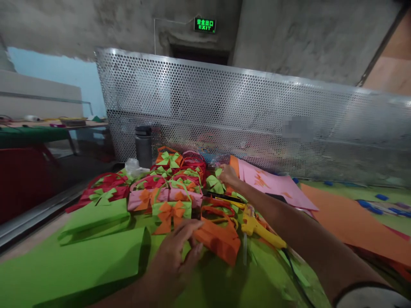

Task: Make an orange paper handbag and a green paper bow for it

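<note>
My left hand (175,252) rests near the front, its fingers closed on the edge of an orange paper bag (218,239) lying on the green table cover. My right arm stretches far forward; my right hand (227,173) pinches a green paper bow (214,184) beside the pile of small paper gift bags (167,188) in pink, red, green and orange, each with a bow. A yellow glue gun (260,229) lies under my right forearm.
Green paper sheets (93,261) lie at the front left. Pink paper (272,184) and orange paper (349,218) lie at the right. A dark bottle (143,145) stands behind the bags. A perforated metal screen (257,119) closes the far side. Another table (48,128) stands at the left.
</note>
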The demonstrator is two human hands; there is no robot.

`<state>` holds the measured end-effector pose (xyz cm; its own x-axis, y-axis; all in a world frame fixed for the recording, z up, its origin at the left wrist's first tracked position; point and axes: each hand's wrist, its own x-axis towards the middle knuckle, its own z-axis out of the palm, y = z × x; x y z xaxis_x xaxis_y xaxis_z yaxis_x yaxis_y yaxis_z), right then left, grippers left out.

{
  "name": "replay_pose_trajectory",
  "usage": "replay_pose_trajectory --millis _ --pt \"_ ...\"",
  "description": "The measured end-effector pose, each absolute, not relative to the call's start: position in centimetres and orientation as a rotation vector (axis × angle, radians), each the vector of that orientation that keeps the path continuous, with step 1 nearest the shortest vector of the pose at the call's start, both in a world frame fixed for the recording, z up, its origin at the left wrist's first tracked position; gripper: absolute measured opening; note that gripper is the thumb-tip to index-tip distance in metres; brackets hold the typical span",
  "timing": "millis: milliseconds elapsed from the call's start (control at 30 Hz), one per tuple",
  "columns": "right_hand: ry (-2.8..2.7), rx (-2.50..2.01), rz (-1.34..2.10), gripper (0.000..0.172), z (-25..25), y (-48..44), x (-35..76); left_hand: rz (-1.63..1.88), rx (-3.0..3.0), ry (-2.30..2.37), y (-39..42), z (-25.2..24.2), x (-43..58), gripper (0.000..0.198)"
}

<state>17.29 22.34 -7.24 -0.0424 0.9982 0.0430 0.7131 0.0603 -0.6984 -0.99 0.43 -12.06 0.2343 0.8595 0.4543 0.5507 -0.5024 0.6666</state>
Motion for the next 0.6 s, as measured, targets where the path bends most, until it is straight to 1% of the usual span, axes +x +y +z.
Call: replay_pose_trajectory --millis 200,367,433,467,600 --pt "-1.835 -1.491 0.659 0.03 -3.2 19.8 18.4 1.19 1.893 1.283 1.0 -10.5 -1.0 0.031" --pt "-1.957 -1.337 0.754 0.028 -1.0 14.0 19.4 1.304 1.591 1.249 1.5 -6.8 -1.2 0.035" --pt "-2.03 -1.264 0.825 0.044 -0.8 10.8 19.5 1.286 1.551 1.24 1.1 -5.2 -1.3 0.039" --pt "-2.071 -1.23 0.872 0.048 -0.8 9.1 19.4 1.222 1.538 1.227 0.8 -4.5 -1.3 0.041" --pt "-2.193 -1.124 1.046 0.055 -0.9 3.4 18.4 0.951 1.55 1.174 -0.7 -3.5 -0.7 0.037"
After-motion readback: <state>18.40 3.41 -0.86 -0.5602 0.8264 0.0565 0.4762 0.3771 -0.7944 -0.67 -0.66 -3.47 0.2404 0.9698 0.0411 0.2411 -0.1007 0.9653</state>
